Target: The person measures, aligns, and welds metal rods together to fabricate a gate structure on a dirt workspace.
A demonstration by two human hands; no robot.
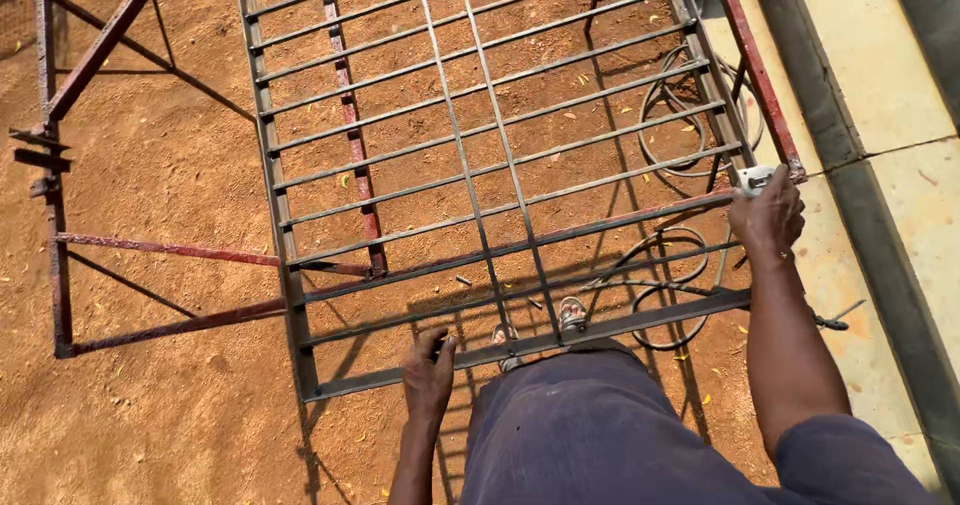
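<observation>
A grey metal grille (480, 165) of welded bars lies flat on a red-painted stand over bare earth. My left hand (429, 373) grips the grille's near bottom bar. My right hand (768, 215) reaches out to the grille's right edge and holds a small white object (755, 178) against the frame there, close to a red bar (757, 70). My sandalled feet (571, 314) show under the grille, below my dark blue trousers.
Red iron stand bars (165, 250) stick out to the left. Coiled dark cable (665, 265) lies on the ground under the grille's right side. A pale concrete kerb (880, 115) runs along the right. Red-brown dirt (160, 165) lies all around.
</observation>
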